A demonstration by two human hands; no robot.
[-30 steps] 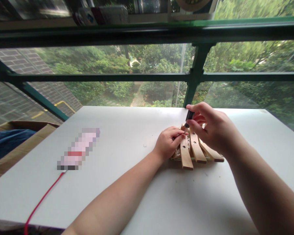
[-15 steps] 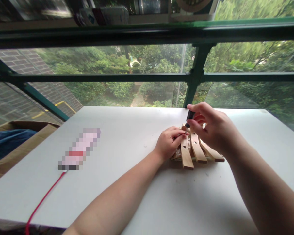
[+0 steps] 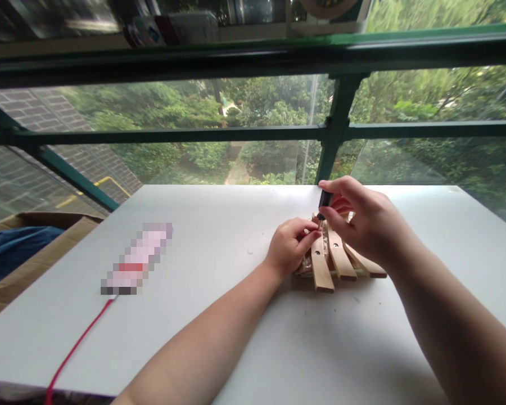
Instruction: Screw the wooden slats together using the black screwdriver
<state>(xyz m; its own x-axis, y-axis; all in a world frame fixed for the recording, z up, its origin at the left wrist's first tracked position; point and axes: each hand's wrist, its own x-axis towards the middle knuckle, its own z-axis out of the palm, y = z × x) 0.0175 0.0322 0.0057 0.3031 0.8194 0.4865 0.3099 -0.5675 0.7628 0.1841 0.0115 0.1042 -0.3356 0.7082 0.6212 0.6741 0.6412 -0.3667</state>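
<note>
A screwdriver with a dark handle point(image 3: 325, 198) is in my right hand point(image 3: 358, 211), gripped between thumb and fingers. It stands nearly upright, its metal shaft pointing down at the far part of the leftmost wooden slat point(image 3: 321, 270). My left hand point(image 3: 290, 244) is closed beside the tip, thumb and forefinger pinched around it; whatever lies between them is too small to make out. Two more pale slats, a middle one point(image 3: 341, 261) and a right one point(image 3: 369, 265), fan out alongside. Dark screw heads show on the left and middle slats. Crinkled clear wrapping lies underneath, and my right hand hides the slats' far ends.
On the white table point(image 3: 219, 225), a pixelated pink object point(image 3: 145, 253) lies at the left with a red cable point(image 3: 80, 343) running from it. A cardboard box point(image 3: 67, 242) holding blue cloth point(image 3: 17, 247) stands beyond the left edge. Green window bars point(image 3: 194, 135) cross behind the table.
Both hands and the slats stay almost in place. The screwdriver's handle has shifted very slightly left, and the camera view has tilted a little.
</note>
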